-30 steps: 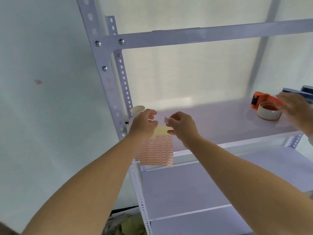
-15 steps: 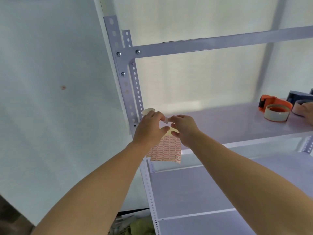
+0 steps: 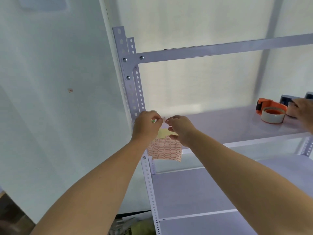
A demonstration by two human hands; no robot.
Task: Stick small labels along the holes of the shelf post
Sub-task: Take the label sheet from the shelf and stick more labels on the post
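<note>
The white perforated shelf post rises at the shelf's left front corner. My left hand is right beside the post at middle-shelf height, and its lower fingers hold a sheet of orange-framed labels that hangs below. My right hand pinches one small label at its fingertips. The left thumb and forefinger meet that label from the other side. The sheet's yellow top edge is partly hidden between the hands.
The middle shelf board carries an orange tape dispenser with a tape roll at the right. Another person's hand rests on a second dispenser there. A horizontal beam crosses above; a lower shelf lies below.
My hands have come closer together and nearer the post. The left fingertips now meet the small label that the right hand pinches. The view has swung left and up.
</note>
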